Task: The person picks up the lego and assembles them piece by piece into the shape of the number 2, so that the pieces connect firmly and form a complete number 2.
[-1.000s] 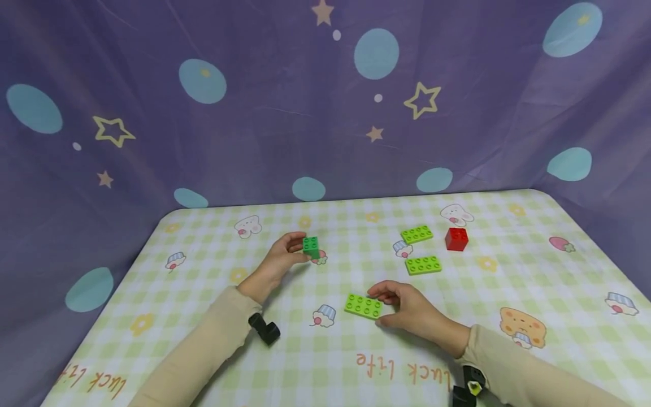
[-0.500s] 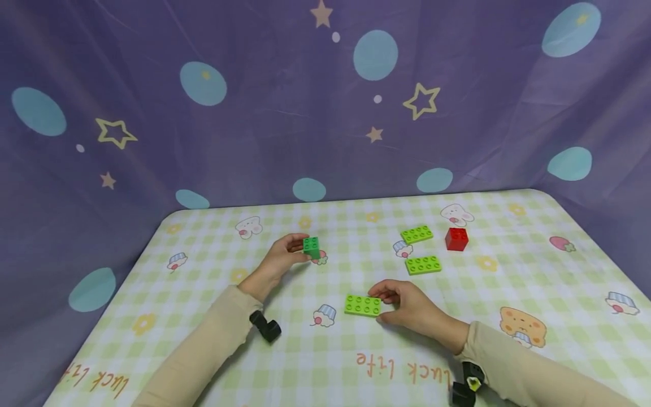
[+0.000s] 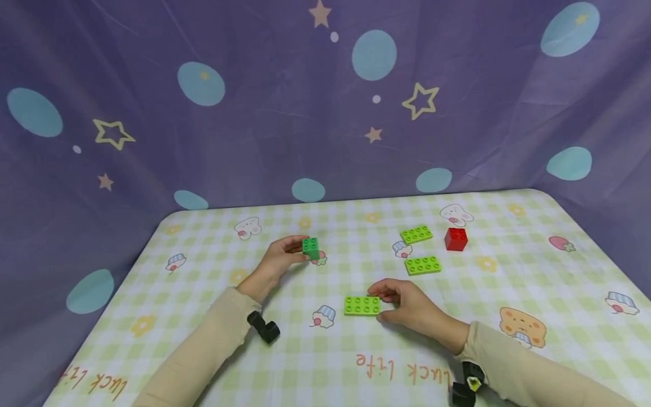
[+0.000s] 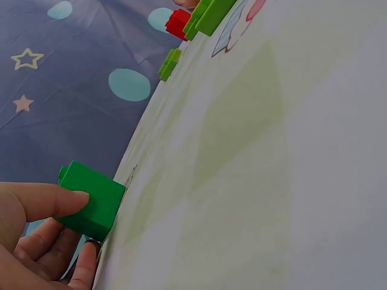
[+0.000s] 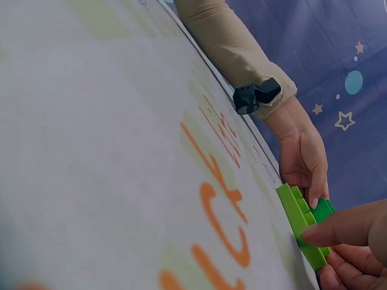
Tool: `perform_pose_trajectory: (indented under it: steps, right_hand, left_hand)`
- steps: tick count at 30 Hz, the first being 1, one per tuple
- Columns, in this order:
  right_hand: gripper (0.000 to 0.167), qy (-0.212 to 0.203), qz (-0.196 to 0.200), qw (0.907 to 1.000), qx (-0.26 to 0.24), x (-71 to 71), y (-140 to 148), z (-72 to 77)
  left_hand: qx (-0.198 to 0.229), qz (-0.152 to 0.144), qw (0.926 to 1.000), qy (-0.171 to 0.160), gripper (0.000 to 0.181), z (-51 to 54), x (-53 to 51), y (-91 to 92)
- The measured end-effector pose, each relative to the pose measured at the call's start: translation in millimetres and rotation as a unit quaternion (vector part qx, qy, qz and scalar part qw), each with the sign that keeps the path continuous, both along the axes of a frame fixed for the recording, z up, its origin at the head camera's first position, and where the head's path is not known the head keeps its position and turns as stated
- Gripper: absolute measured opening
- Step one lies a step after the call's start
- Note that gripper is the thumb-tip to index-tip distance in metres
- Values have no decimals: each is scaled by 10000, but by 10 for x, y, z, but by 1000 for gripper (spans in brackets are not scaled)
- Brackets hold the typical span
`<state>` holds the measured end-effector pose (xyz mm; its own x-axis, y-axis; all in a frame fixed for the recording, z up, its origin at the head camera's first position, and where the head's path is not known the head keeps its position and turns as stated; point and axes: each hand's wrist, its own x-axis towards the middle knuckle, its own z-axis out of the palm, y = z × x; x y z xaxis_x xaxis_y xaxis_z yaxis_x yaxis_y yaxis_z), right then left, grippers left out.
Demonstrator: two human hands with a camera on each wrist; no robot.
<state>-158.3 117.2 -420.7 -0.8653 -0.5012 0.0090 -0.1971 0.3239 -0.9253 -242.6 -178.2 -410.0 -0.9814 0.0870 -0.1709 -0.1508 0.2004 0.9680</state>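
In the head view my left hand [image 3: 274,263] pinches a dark green brick [image 3: 310,249] between thumb and fingers at the table's middle left; the left wrist view shows the thumb on the brick's side [image 4: 94,202]. Nearer the front, my right hand [image 3: 414,311] holds the right end of a light green flat brick [image 3: 361,306], which lies level with its studs up. The right wrist view shows the thumb against this flat brick [image 5: 300,223]. Two more light green flat bricks [image 3: 416,234] [image 3: 423,265] lie farther back on the right, beside a red brick [image 3: 456,239].
A green-and-white checked cloth with printed pictures covers the table [image 3: 285,362]. Behind it hangs a purple curtain [image 3: 285,135] with stars and blue ovals. Both wrists wear a black camera mount [image 3: 264,328].
The flat brick at my right hand has turned slightly, its long edge now running straight across the head view. Both hands stay in nearly the same places.
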Motion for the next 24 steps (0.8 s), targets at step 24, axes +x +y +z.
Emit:
perform_pose_trajectory:
  steps: [24]
  right_hand:
    - [40,-55,40,10000,2,-17,5,11]
  left_hand:
    - [342,-203,9992,86,46,200,238,142]
